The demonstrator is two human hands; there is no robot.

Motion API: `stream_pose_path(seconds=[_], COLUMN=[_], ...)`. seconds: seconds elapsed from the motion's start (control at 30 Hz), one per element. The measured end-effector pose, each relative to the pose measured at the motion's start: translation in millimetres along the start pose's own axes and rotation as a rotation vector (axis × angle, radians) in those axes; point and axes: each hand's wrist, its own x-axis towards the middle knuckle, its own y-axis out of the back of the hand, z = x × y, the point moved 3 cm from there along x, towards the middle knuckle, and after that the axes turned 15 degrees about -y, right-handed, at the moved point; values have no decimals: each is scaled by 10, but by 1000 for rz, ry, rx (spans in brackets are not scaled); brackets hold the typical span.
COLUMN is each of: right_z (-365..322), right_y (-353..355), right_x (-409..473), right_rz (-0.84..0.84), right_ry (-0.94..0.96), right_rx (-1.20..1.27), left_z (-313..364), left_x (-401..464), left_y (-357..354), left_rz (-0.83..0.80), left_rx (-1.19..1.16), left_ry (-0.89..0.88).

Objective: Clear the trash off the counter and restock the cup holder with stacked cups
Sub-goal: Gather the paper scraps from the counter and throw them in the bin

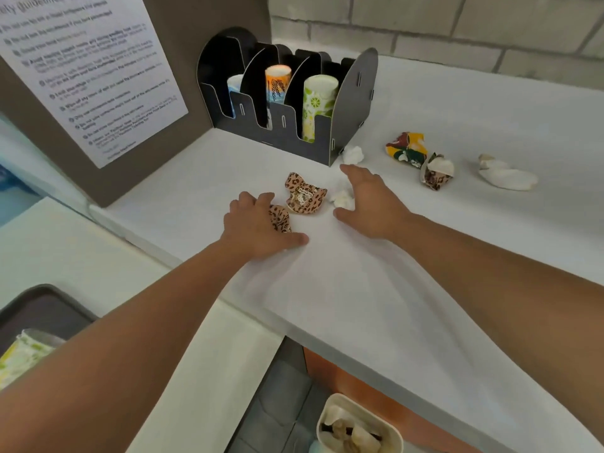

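Observation:
My left hand [258, 223] curls over a crushed leopard-print cup [280, 218] on the white counter [359, 289]. A second crushed leopard-print cup [305, 194] lies just beyond it. My right hand [369, 204] hovers open over a crumpled white tissue [341, 199]. Another tissue wad [353, 154] lies by the black cup holder [356, 103], which holds three cup stacks: white-blue [234, 85], orange [277, 83] and lime-patterned [317, 106]. To the right lie a crushed floral cup [407, 148], a crushed leopard cup [436, 171] and a flattened white cup [506, 176].
A cream trash bin [358, 426] with scraps inside stands on the floor below the counter edge. A dark tray [42, 308] at lower left carries lime-patterned cups [19, 358]. A grey panel with a printed notice [88, 70] rises at the left. A block wall backs the counter.

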Motion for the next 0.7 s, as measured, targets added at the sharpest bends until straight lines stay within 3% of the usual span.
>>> stream_pose_path(seconds=[0.3,0.4,0.53,0.7], right_z=[176,190,125,45], right_y=[-108,-8,200,183], right_x=[191,283,537,891], right_rz=[136,252,355,293], right_ry=[19,-36,-81,-145], right_rx=[-13,26,45,-86], left_z=[158,269,296,265], left_x=[205,407,563,584], left_y=[263,222,33,-51], left_rz=[262,218,31,41], left_rx=[-146,-88,-30,1], left_ry=[-180,-244,-233,-216])
